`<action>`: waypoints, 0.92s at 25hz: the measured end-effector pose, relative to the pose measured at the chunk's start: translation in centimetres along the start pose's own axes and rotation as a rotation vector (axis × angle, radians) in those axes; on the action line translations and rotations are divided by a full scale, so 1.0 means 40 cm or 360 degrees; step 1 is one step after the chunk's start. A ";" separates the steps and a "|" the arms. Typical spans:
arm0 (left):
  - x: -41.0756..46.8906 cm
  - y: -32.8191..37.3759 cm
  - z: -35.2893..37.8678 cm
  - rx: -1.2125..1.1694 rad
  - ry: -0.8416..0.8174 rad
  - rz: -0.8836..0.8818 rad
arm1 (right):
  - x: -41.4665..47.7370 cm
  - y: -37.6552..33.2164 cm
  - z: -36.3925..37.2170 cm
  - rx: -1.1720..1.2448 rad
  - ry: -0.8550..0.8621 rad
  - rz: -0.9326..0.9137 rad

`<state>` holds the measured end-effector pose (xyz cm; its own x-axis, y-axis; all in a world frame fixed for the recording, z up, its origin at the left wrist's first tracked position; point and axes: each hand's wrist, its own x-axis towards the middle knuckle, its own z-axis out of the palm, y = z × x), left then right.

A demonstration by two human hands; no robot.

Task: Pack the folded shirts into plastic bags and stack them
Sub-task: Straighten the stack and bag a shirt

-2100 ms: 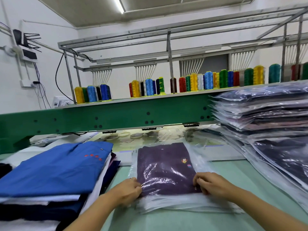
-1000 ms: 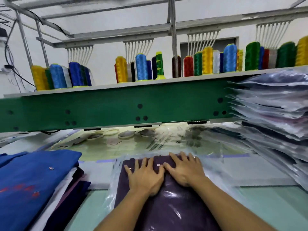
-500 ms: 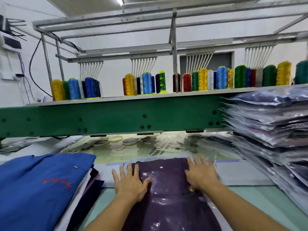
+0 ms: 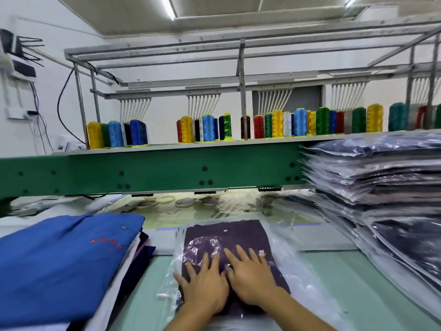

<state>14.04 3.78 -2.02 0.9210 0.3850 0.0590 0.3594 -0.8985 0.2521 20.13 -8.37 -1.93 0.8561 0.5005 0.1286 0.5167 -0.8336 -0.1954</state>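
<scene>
A folded dark purple shirt lies inside a clear plastic bag on the pale green table. My left hand and my right hand lie side by side, flat on the near half of the bagged shirt, fingers straight and spread, pressing the plastic down. A small embroidered logo shows just right of my right fingers. At the right rises a tall stack of bagged shirts. At the left sits a pile of folded unbagged shirts with a blue one on top.
A green machine beam crosses the back above the table, with rows of coloured thread spools on its shelf. Loose empty plastic bags and round hoops lie under the beam behind the shirt.
Both hands slid from the far part of the bagged shirt back toward me and came together at its near half, still flat on the plastic. The camera tilted up slightly.
</scene>
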 end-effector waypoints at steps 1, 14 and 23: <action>-0.020 -0.008 0.011 -0.0001 -0.0023 -0.0004 | -0.022 0.002 0.016 -0.0008 0.0005 0.0008; -0.094 -0.121 -0.010 0.0045 0.0543 -0.0250 | -0.131 0.153 0.015 -0.0101 0.0145 0.0429; -0.112 -0.171 -0.066 -0.1027 0.0612 -0.0192 | -0.155 0.100 -0.019 0.0098 0.0540 0.0045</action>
<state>7.05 8.75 -1.47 0.7214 0.6253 0.2977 0.1867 -0.5895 0.7859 16.89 -15.00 -2.77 0.8236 0.3626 0.4361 0.5012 -0.8252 -0.2605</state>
